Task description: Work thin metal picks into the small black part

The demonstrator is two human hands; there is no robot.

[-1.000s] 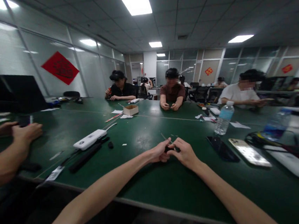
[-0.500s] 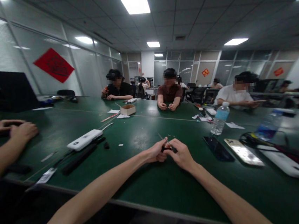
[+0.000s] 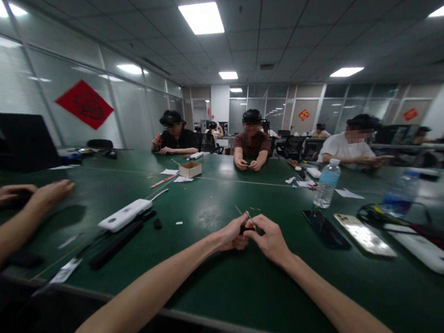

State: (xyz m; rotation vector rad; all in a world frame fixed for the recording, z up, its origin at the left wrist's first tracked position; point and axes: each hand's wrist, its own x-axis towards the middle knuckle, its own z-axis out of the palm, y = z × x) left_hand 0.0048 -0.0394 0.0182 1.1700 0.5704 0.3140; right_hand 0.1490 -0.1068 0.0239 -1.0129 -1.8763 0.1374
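Observation:
My left hand (image 3: 231,233) and my right hand (image 3: 270,239) meet over the green table (image 3: 233,286), fingertips pinched together on a small dark part (image 3: 246,229). A thin pale stick (image 3: 240,213) pokes up from between the fingers. Both hands are closed; what the small part is I cannot make out. My forearms rest low across the table's near edge.
A white power bank (image 3: 124,215) and black bar (image 3: 116,244) lie at left. Two phones (image 3: 326,228) (image 3: 364,234), a water bottle (image 3: 326,183), cables and a white device (image 3: 428,252) lie at right. A neighbour's hands (image 3: 47,193) rest at left; several people sit opposite, near a cardboard box (image 3: 190,169).
My hands stay pinched together on the small part. The view has tilted slightly. The neighbour's nearer hand at left has opened flat and shifted right.

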